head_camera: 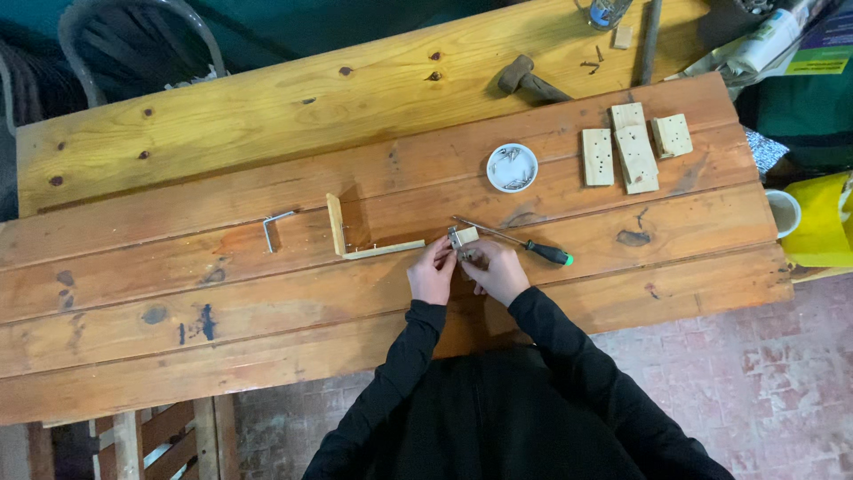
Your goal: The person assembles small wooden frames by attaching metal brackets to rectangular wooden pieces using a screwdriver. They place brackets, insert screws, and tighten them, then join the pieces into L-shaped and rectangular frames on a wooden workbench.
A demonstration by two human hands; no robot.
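Observation:
My left hand (432,274) and my right hand (496,269) meet at a small wooden block with a metal fitting (461,237) on the wooden table (267,293). Both pinch the block between their fingertips. Just left of it lies an L-shaped wooden piece (360,242) with small screws sticking out. A screwdriver with a black and green handle (520,241) lies behind my right hand, its tip near the block.
A white dish of screws (512,167) sits behind the block. Several drilled wooden blocks (633,145) lie at the back right. A metal hex key (273,229) lies to the left, a hammer (529,81) at the back. A cup (784,212) stands at the right edge.

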